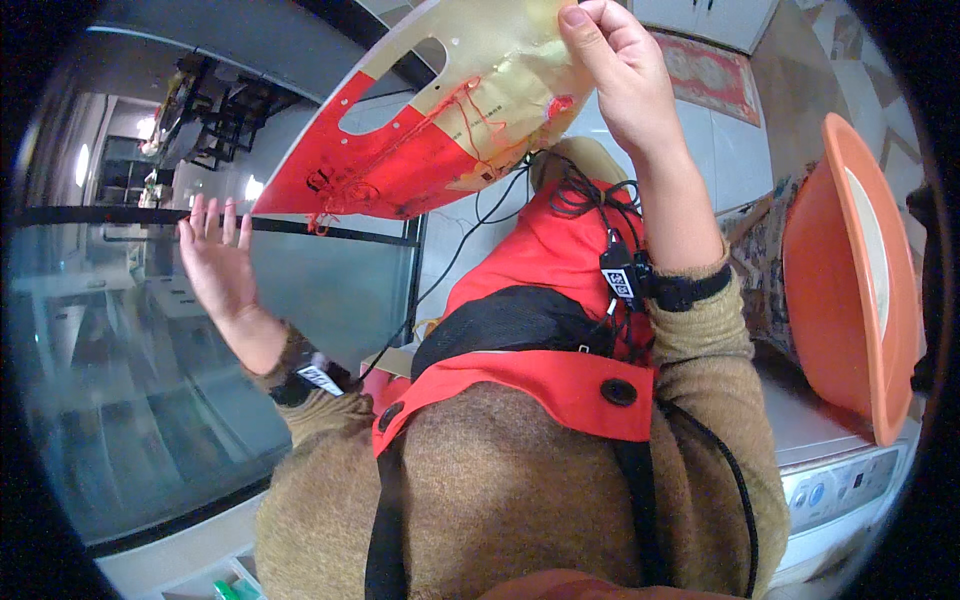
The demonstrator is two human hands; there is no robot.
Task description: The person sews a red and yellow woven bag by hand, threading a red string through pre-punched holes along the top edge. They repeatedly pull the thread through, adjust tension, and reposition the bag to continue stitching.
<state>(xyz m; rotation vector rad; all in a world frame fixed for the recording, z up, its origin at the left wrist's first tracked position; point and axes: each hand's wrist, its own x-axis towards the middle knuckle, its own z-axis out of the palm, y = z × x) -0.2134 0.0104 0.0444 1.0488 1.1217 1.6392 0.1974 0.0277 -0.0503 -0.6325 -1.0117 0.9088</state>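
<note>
A large red and gold sheet, perhaps cardboard, (pixel 420 161) with an oval cut-out and printed writing is held up at the top of the view. My right hand (pixel 626 71) pinches its upper right edge between thumb and fingers. Thin red threads (pixel 480 120) lie across its face and hang in a tangle at its lower edge. My left hand (pixel 221 259) is raised with fingers apart, close to the sheet's lower left corner; a fine red thread seems to run between them. Black straps with devices are on both wrists, and a red apron (pixel 517 262) covers my lap.
On the right, an orange plastic basin (pixel 840 285) stands tilted on a white appliance with a control panel (pixel 840 487). A black-framed glass door (pixel 330 300) is on the left. Black cables (pixel 465 251) run beside the apron. A patterned mat (pixel 705 79) lies on the tiled floor.
</note>
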